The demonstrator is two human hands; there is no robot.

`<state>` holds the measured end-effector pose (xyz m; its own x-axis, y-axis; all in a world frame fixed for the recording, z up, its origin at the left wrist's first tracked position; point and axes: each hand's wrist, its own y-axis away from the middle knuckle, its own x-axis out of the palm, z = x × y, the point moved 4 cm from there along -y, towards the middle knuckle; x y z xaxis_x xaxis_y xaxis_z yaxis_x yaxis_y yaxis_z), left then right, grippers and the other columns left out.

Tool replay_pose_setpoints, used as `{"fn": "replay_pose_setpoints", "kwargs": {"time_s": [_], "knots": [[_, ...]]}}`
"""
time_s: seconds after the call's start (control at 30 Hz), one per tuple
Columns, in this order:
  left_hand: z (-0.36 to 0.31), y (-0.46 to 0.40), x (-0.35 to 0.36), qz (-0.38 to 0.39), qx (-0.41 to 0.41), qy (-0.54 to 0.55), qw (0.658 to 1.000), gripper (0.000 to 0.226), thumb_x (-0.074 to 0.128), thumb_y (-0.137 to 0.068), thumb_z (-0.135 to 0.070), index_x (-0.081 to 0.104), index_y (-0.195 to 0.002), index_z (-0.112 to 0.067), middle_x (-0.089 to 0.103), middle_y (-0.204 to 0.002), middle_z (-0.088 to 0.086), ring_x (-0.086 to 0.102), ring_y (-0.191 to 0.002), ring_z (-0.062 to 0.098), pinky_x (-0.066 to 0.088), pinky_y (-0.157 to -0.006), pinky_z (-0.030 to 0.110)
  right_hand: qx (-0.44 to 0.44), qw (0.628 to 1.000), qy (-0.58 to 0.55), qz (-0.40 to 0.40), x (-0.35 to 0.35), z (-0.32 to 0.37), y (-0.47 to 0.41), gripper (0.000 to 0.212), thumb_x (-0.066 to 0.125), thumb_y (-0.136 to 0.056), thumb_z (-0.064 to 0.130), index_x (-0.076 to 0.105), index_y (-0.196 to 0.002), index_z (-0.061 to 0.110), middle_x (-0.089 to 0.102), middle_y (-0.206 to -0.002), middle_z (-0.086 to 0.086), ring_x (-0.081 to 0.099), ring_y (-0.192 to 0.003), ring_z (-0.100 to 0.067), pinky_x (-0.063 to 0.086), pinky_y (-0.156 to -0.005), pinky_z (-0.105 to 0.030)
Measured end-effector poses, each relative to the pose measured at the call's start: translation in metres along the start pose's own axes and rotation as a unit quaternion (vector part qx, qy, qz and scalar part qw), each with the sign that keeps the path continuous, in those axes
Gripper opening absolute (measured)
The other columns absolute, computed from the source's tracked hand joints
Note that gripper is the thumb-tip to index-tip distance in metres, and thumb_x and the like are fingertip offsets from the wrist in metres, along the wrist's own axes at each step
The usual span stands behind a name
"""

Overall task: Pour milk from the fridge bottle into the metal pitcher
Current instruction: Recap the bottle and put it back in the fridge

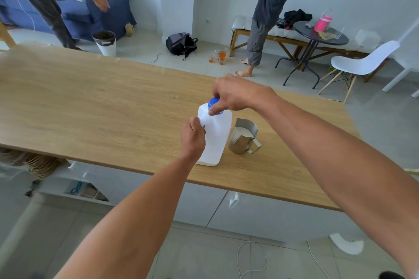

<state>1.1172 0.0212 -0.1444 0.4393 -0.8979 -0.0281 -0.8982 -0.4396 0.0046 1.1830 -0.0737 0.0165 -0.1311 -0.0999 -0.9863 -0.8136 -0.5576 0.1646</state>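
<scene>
A white plastic milk bottle [217, 136] stands upright on the wooden table [90, 102], near its front edge. My left hand [192, 138] grips the bottle's left side. On top, my right hand [235, 95] pinches the blue cap [214, 104], which sits on the bottle's neck. Just right of the bottle stands the metal pitcher [243, 137], upright, handle toward me, with white milk inside it.
Two people stand beyond the table, one at the far left by a blue sofa [99, 2], one by a bench [272, 34]. A bin [105, 43], backpack [181, 44], glasses on the floor [218, 56], round table [319, 34] and white chair [362, 63] lie behind.
</scene>
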Motion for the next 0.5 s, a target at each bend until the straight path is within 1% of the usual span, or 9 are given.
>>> {"fn": "replay_pose_setpoints", "kwargs": {"time_s": [0.03,0.07,0.13,0.2,0.27,0.33,0.37,0.43,0.5], "knots": [[0.001,0.001,0.001,-0.008,-0.004,-0.003,1.0,0.032,0.03,-0.095,-0.022,0.025,-0.063,-0.018,0.032,-0.057,-0.001,0.029,-0.06,0.019,0.026,-0.049,0.028,0.025,1.0,0.0,-0.013,0.002,0.001,0.001,0.044,0.073,-0.085,0.052,0.052,-0.074,0.014,0.053,-0.078,-0.003,0.05,-0.063,-0.019,0.037,-0.055,-0.031],[0.002,0.001,0.001,-0.016,-0.008,-0.005,1.0,0.034,0.03,-0.096,-0.02,0.025,-0.063,-0.018,0.032,-0.057,-0.001,0.029,-0.06,0.019,0.025,-0.05,0.029,0.053,0.998,0.002,-0.034,0.005,0.003,0.002,0.046,0.067,-0.088,0.054,0.048,-0.073,0.016,0.048,-0.074,-0.002,0.05,-0.064,-0.021,0.036,-0.056,-0.032],[0.002,0.0,0.001,-0.032,-0.008,-0.009,0.999,0.036,0.031,-0.098,-0.017,0.027,-0.062,-0.018,0.035,-0.059,0.002,0.031,-0.061,0.019,0.027,-0.051,0.03,0.099,0.993,0.006,-0.069,0.012,0.011,0.003,0.043,0.058,-0.093,0.051,0.048,-0.07,0.016,0.048,-0.071,-0.001,0.055,-0.075,-0.026,0.037,-0.063,-0.034],[0.002,0.0,0.001,-0.044,-0.006,-0.014,0.999,0.038,0.03,-0.098,-0.017,0.027,-0.06,-0.018,0.035,-0.059,0.002,0.033,-0.061,0.019,0.027,-0.052,0.031,0.118,0.988,0.02,-0.096,0.018,0.014,0.0,0.045,0.051,-0.095,0.048,0.049,-0.063,0.016,0.052,-0.07,-0.003,0.057,-0.076,-0.029,0.039,-0.065,-0.034],[0.003,-0.001,0.001,-0.051,-0.014,-0.011,0.999,0.04,0.03,-0.099,-0.016,0.027,-0.06,-0.019,0.034,-0.056,-0.003,0.032,-0.061,0.02,0.028,-0.054,0.031,0.097,0.988,0.051,-0.112,0.021,0.011,0.0,0.054,0.042,-0.097,0.053,0.047,-0.059,0.016,0.054,-0.068,-0.004,0.055,-0.067,-0.028,0.037,-0.062,-0.034],[0.002,-0.001,0.003,-0.054,-0.013,-0.003,0.998,0.038,0.03,-0.098,-0.018,0.027,-0.06,-0.019,0.033,-0.054,-0.006,0.033,-0.061,0.02,0.032,-0.056,0.032,0.032,0.984,0.113,-0.133,0.023,0.004,0.001,0.065,0.032,-0.1,0.063,0.046,-0.059,0.015,0.048,-0.061,-0.002,0.049,-0.056,-0.023,0.034,-0.058,-0.033],[0.002,0.0,0.003,-0.057,-0.009,0.0,0.998,0.037,0.029,-0.097,-0.02,0.027,-0.06,-0.019,0.033,-0.054,-0.006,0.034,-0.061,0.02,0.035,-0.057,0.033,-0.007,0.978,0.144,-0.148,0.024,0.001,0.001,0.068,0.028,-0.099,0.067,0.047,-0.061,0.014,0.046,-0.06,0.0,0.047,-0.053,-0.021,0.033,-0.055,-0.032],[0.002,0.001,0.003,-0.063,-0.002,0.007,0.998,0.033,0.029,-0.094,-0.024,0.028,-0.061,-0.018,0.034,-0.056,-0.004,0.034,-0.06,0.019,0.038,-0.06,0.036,-0.058,0.969,0.168,-0.17,0.028,-0.005,0.0,0.071,0.026,-0.098,0.071,0.052,-0.065,0.014,0.046,-0.06,0.001,0.051,-0.054,-0.022,0.032,-0.053,-0.031],[0.005,0.001,0.005,-0.07,-0.012,0.019,0.997,0.031,0.03,-0.091,-0.027,0.029,-0.061,-0.019,0.034,-0.056,-0.006,0.035,-0.061,0.019,0.039,-0.061,0.037,-0.067,0.97,0.148,-0.183,0.034,-0.009,-0.002,0.069,0.029,-0.097,0.071,0.051,-0.064,0.014,0.047,-0.059,0.001,0.051,-0.054,-0.023,0.031,-0.051,-0.031]]}}
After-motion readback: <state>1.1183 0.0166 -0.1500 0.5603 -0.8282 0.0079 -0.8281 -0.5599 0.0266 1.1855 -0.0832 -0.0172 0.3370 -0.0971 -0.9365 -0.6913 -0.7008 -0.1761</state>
